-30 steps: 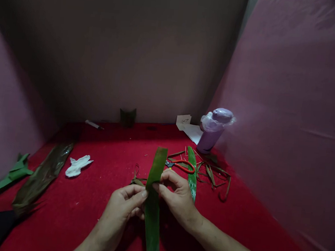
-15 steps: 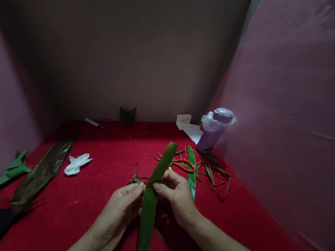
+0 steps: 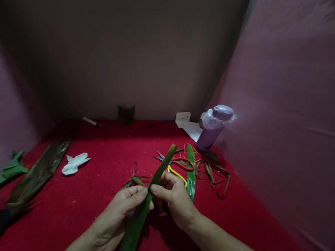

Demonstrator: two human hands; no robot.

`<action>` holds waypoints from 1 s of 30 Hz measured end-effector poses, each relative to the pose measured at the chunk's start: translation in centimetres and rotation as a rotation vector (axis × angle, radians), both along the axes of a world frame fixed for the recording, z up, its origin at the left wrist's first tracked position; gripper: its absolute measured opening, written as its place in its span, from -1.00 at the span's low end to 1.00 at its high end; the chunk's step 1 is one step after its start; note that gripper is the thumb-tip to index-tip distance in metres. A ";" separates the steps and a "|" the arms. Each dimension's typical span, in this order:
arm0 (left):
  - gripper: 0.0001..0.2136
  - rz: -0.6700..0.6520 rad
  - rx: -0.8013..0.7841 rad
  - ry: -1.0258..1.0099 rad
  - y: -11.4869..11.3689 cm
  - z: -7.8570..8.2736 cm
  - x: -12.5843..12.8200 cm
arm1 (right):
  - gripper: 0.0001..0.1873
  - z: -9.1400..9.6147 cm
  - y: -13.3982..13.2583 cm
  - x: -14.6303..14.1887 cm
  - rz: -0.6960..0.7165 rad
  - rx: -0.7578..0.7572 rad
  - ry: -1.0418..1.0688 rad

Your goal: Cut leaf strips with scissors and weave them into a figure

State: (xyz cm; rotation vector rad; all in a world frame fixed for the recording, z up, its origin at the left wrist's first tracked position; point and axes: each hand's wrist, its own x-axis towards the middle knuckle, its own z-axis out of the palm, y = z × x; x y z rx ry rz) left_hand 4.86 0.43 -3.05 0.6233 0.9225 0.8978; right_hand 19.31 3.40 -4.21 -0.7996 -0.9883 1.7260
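Note:
A long green leaf strip [image 3: 135,225] runs between my two hands, its narrow end pointing up and away, its wide end hanging toward me. My left hand [image 3: 120,211] pinches its left edge, thumb on top. From the other side my right hand [image 3: 175,197] grips the strip near its middle, thumb against the edge. Just beyond the right hand lie scissors with red and yellow handles [image 3: 183,164], partly behind the leaf. Another glossy green leaf strip [image 3: 191,171] rests beside them. Dry brown leaf scraps [image 3: 137,179] lie beyond my left hand.
Curled brown trimmings [image 3: 213,175] and a purple bottle wrapped in plastic [image 3: 213,130] stand right, by white cards [image 3: 190,129]. At left are a crumpled white tissue [image 3: 75,164], a wide brown leaf [image 3: 38,176] and a folded green leaf piece [image 3: 5,175]. A syringe-like tube [image 3: 91,121] lies behind.
The leaf strip has turned more edge-on, and its near end has swung left. My left hand has shifted slightly right along it. More of the yellow scissor handle shows.

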 end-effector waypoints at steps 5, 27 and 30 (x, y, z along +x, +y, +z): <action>-0.77 0.019 0.022 0.031 -0.1 0.0 0.1 | -0.72 -0.1 0.0 0.1 0.097 0.006 -0.017; -0.78 0.005 0.122 0.240 -0.6 0.5 0.5 | -0.67 0.8 -0.2 0.4 0.060 -0.012 -0.201; -0.80 0.005 0.107 0.207 -0.6 0.3 0.4 | -0.67 0.7 -0.2 0.4 0.069 -0.056 -0.173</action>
